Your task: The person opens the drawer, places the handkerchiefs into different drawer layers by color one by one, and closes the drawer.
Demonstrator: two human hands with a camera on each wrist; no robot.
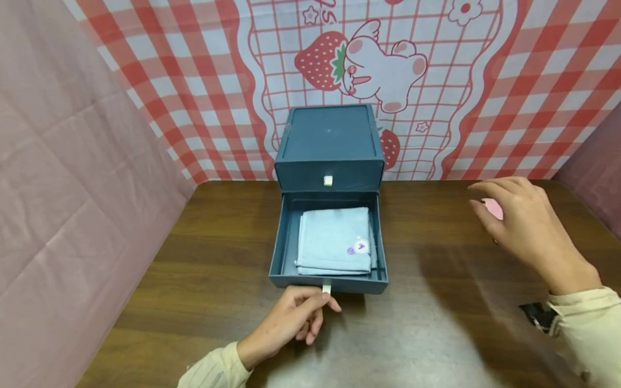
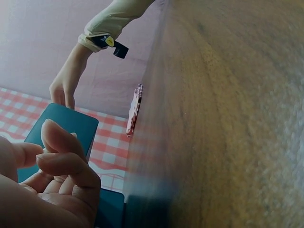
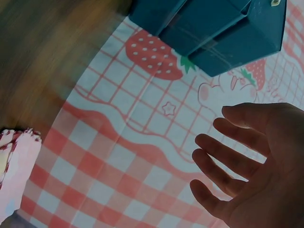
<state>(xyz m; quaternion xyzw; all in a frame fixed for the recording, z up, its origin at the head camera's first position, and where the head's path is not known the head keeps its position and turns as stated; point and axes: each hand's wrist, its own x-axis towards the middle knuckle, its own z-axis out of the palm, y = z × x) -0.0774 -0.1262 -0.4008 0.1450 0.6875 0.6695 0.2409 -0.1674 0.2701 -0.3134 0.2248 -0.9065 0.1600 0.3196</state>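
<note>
- 1 two-drawer box, blue-green plastic (image 1: 330, 134), on brown wood-grain counter (image 1: 204, 258), mid-scene, far edge. Upper drawer (image 1: 303, 177) closed, own small white tab (image 1: 328, 181).
- 1 lower drawer, same plastic (image 1: 296, 281), pulled out to near side.
- 1 light blue towel, square-folded, w/ white-and-purple appliqué (image 1: 332, 237), inside lower drawer. Folded flat prob. to fit within walls.
- 1 white strip-like pull tab (image 1: 326, 289), lower drawer front. Pinched betw. thumb and index of left hand (image 1: 293, 312), other fingers loosely curled; gripped there prob. as handiest hold on drawer.
- 1 right hand (image 1: 526, 226), raised over counter, right side; fingers spread, thumb apart, nothing held. Prob. kept well clear of drawer.
- 1 flat pink item w/ dark red frilled edge (image 3: 21, 175), on counter, far right, apart from right hand.
- Backdrop: red-and-white checked cloth w/ strawberry print (image 1: 208, 97), far side.

Obscured: pink item mostly behind right hand in head view, cut off in right wrist view; exact kind unclear. Lower tab's end under thumb, not visible in left wrist view; firmness of pinch, can't tell. Drawer floor mostly under towel.
</note>
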